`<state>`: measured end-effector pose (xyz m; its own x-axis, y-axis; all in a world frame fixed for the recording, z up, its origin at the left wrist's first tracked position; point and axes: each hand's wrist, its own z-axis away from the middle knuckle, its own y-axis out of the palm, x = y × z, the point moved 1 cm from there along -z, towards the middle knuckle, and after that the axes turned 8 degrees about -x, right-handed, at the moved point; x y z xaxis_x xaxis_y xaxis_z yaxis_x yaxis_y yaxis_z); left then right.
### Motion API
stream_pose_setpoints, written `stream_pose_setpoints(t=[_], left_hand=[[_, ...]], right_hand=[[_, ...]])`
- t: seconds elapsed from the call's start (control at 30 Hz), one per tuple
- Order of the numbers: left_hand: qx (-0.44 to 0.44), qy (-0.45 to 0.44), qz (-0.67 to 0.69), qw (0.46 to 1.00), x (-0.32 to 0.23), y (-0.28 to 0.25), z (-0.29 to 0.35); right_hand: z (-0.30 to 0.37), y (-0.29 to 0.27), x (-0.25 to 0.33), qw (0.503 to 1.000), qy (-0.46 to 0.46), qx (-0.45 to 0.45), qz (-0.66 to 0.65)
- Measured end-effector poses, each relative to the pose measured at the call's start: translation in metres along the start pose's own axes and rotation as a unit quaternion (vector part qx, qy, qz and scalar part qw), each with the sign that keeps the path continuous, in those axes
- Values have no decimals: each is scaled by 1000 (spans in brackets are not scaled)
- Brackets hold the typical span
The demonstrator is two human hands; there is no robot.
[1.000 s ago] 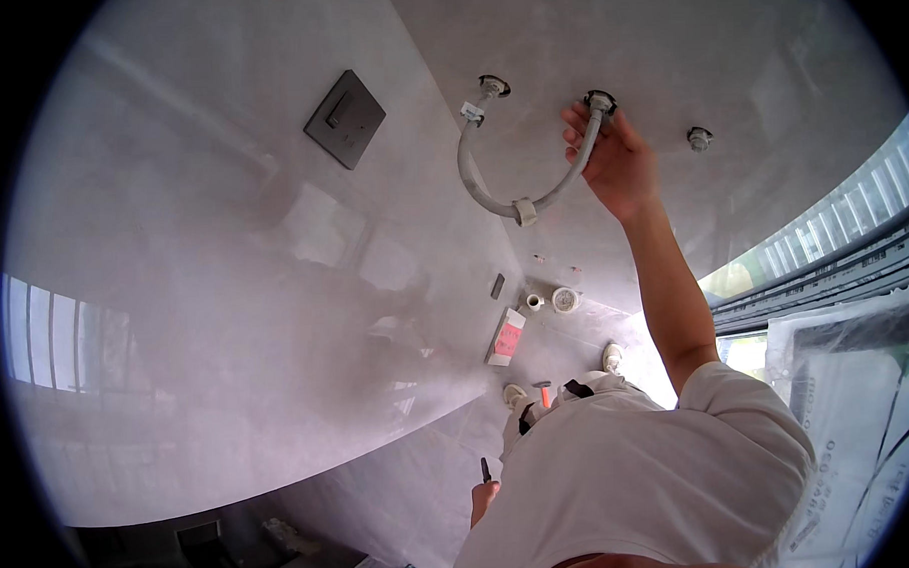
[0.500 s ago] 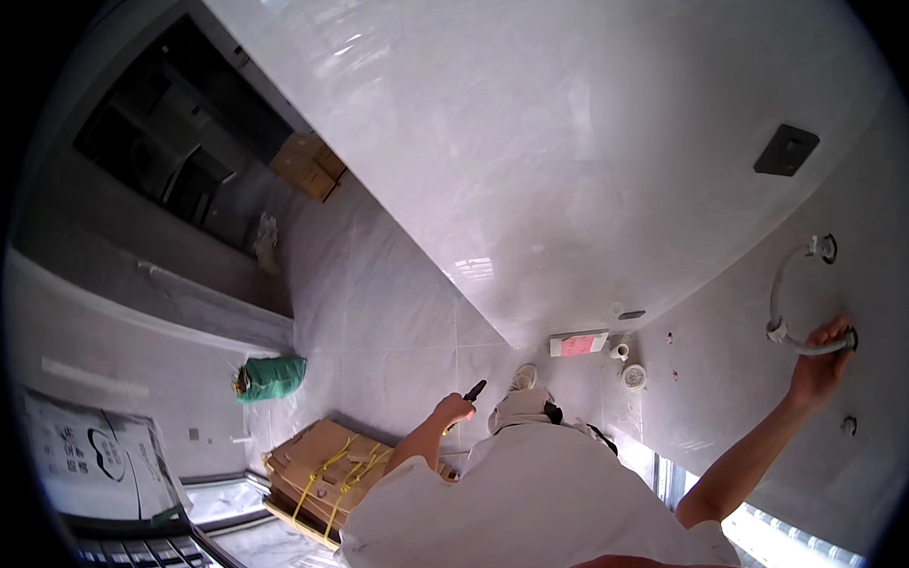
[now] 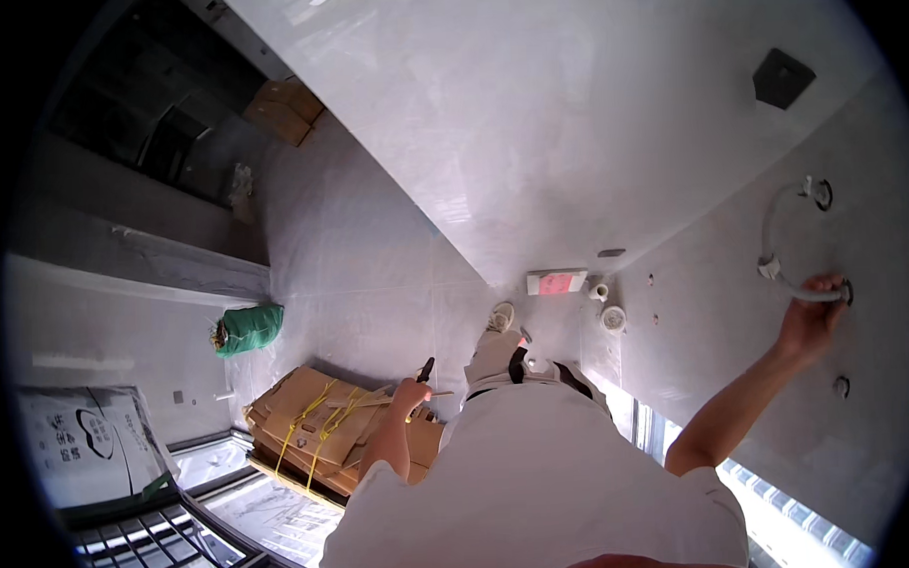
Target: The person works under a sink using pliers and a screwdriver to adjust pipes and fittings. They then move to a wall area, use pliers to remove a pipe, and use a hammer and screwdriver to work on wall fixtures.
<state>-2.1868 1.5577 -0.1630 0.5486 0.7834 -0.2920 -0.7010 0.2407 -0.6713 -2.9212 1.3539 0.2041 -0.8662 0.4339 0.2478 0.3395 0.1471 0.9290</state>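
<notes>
My right hand (image 3: 812,322) is raised to the wall on the right, its fingers closed round the lower end of a pale flexible hose (image 3: 770,231). That end sits at a dark round wall opening (image 3: 847,292). From there the hose bends up through a white fitting (image 3: 769,267) to a second opening (image 3: 823,193). Down by my left side, my left hand (image 3: 410,396) is closed round a slim hand tool (image 3: 426,369) with a dark end sticking out. Its exact kind is too small to make out.
Strapped flattened cardboard (image 3: 319,419) lies left of me, beyond it a green sack (image 3: 251,329). A white box with a red label (image 3: 558,281) and a small tub (image 3: 613,320) stand by the wall corner. Dark plates (image 3: 784,78) and a lower pipe stub (image 3: 842,387) mark the walls.
The whole view has shifted, so the walls and floor items sit higher. My right hand stays on the hose end at the wall. My left hand still holds the tool.
</notes>
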Motion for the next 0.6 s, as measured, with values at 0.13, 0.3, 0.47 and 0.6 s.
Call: stream_pose_setpoints(t=[0.13, 0.3, 0.47, 0.6], left_hand=[[4, -53, 111, 992, 17, 17, 44], [3, -53, 102, 993, 35, 49, 94], [42, -15, 34, 998, 54, 65, 70], [57, -23, 39, 997, 69, 52, 30]], right_hand=[[3, 6, -3, 999, -31, -13, 34], [6, 18, -13, 1000, -24, 2, 7], [7, 37, -26, 993, -61, -47, -88], [2, 40, -35, 981, -92, -72, -153]])
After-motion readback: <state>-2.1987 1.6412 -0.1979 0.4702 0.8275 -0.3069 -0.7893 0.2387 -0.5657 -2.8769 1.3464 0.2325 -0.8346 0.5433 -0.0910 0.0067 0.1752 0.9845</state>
